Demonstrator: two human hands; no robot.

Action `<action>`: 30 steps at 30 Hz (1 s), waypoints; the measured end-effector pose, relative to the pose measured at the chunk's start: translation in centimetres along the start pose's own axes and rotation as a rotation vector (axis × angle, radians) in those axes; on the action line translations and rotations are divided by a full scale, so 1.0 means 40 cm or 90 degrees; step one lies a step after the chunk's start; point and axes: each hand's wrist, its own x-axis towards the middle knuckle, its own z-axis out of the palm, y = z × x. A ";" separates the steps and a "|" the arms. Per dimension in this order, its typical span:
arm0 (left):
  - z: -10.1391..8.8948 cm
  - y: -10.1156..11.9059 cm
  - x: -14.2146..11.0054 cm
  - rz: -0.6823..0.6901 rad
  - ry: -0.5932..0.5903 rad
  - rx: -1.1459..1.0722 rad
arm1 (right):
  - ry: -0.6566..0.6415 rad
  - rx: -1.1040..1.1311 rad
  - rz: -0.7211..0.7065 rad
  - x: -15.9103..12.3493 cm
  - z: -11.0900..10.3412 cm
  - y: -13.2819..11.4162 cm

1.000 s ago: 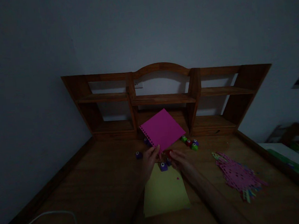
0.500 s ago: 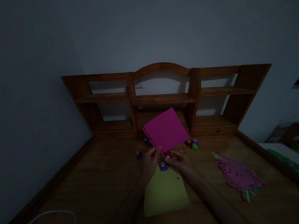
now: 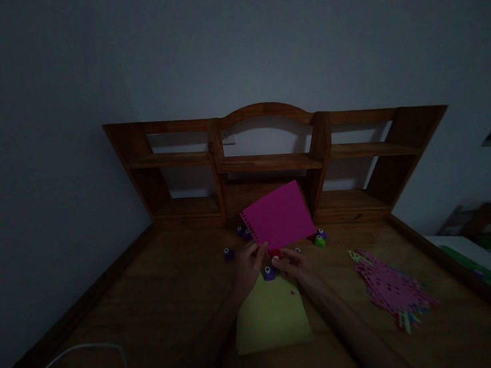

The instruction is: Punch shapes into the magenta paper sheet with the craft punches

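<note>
Sheet (image 3: 279, 216) swung right | left hand (image 3: 248, 264) pinching | right hand (image 3: 295, 264) gripping red punch (image 3: 274, 253)

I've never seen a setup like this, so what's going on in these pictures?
There's no machine, just a person working bare-handed. All pictures come from one camera worn on the person's head, looking forward and down. The left hand has its grip on a pink sheet, at a lower corner beside the punched edge. The right hand holds a small red piece nearby, too dim to identify. On the wooden desk lie yellow paper, a green piece, several purple pieces and a mostly pink heap.
</note>
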 end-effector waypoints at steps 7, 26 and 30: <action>0.009 0.000 -0.004 -0.008 -0.056 -0.025 | 0.009 0.031 -0.011 0.007 -0.006 0.015; 0.016 -0.011 0.004 -0.161 -0.144 -0.188 | -0.048 0.214 0.079 0.014 -0.007 0.022; 0.019 -0.019 0.006 -0.185 -0.171 -0.214 | -0.057 0.260 0.120 0.011 -0.003 0.016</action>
